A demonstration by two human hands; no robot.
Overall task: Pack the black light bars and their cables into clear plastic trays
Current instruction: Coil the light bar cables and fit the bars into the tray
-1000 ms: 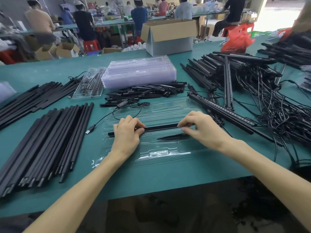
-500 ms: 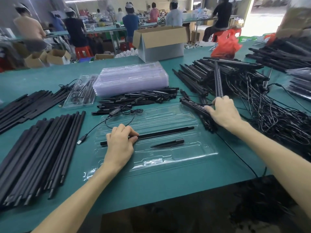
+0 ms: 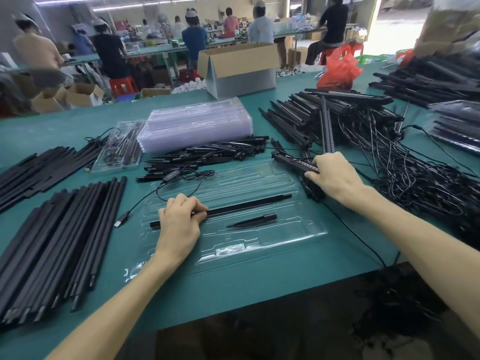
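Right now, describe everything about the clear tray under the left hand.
The clear plastic tray is thin, moulded with long grooves, lying flat on the green table. One groove holds a long black bar, another a shorter pointed piece. The left hand pinches the bar's left end; a cable crosses the tray's far-left corner.

The left forearm comes in bare from below the tray's (image 3: 259,245) near left corner and slants up over its near edge. The left grip (image 3: 179,224) lies knuckles-up on the tray's left part, fingers curled, thumb and fingertips pinching a thin rod (image 3: 246,203) there. The right forearm, also bare, reaches in past the tray's right end, wrist straight. The right grip (image 3: 335,175) sits just beyond the tray's far right corner, palm down, fingers wrapped round a bar (image 3: 291,161).
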